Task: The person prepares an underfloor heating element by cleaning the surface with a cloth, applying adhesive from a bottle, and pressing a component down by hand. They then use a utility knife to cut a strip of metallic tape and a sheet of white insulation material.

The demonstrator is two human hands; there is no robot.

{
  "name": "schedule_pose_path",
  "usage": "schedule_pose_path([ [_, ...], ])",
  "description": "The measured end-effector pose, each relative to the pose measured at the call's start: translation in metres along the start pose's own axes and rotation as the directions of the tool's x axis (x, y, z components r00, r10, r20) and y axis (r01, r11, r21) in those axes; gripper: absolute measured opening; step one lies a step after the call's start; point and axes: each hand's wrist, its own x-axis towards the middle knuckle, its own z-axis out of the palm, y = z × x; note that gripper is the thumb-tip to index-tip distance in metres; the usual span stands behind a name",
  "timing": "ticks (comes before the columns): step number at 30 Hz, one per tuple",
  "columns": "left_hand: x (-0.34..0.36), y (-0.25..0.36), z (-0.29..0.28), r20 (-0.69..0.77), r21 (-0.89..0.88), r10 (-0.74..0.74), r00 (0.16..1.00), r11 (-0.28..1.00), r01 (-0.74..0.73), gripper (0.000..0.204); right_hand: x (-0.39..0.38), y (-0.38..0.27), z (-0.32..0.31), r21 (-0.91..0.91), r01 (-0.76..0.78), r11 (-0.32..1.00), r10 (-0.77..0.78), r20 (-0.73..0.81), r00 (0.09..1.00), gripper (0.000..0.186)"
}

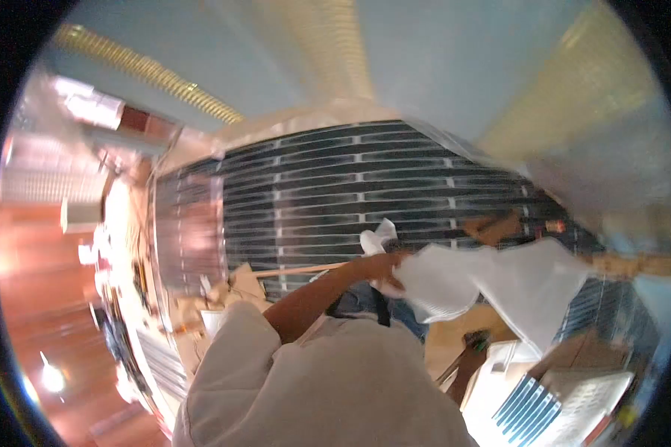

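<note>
Watching someone in a pale shirt [350, 372] lean over a big dark panel [317, 186] with pale lines across it, folks. Clock's centred on the middle of the view. Left arm reaches across the body, and the left hand [392, 273], around 4 to 5 o'clock, has its fingers closed on a floppy white sheet [533, 279]. The sheet fans out from that grip to between 3 and 4, one end over the dark panel.

Right hand [476, 343], out at 4 to 5, is just a dark blur by the sheet's lower edge; honestly can't tell if it's gripping anything.

Also around: a thin wooden stick [298, 270] at 7, some brown cardboard [492, 227] at 3, a blue-striped thing [529, 410] between 4 and 5, a bluish surface [432, 67] at 1, and a bright lamp [52, 378] at 8.
</note>
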Motion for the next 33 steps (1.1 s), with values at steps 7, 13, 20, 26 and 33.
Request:
schedule_pose_path([
  [7,-0.086,-0.090,0.075,0.123,0.376,-0.240,0.963,0.909,0.179,0.091,0.014,0.016,0.049,0.200,-0.425,0.883,0.311,0.427,0.849,0.028],
  [13,-0.132,-0.088,0.040,-0.212,0.071,0.053,0.976,0.997,-0.039,0.076,0.078,-0.076,0.132,0.163,-0.281,0.946,0.117,0.634,0.764,0.015],
  [20,-0.188,-0.184,-0.039,-0.353,0.368,0.058,0.934,0.926,0.082,0.053,0.089,-0.122,0.242,0.134,-0.145,0.980,0.017,0.674,0.739,0.019],
  [26,-0.258,-0.243,-0.129,-0.480,0.483,-0.090,0.873,0.803,0.348,0.023,0.029,-0.149,0.368,-0.080,0.015,0.997,0.046,0.704,0.709,0.052],
  [33,-0.348,-0.229,-0.231,-0.792,0.610,0.537,0.291,0.680,0.406,0.006,-0.031,-0.211,0.522,-0.043,0.102,0.994,-0.030,0.786,0.617,0.027],
])
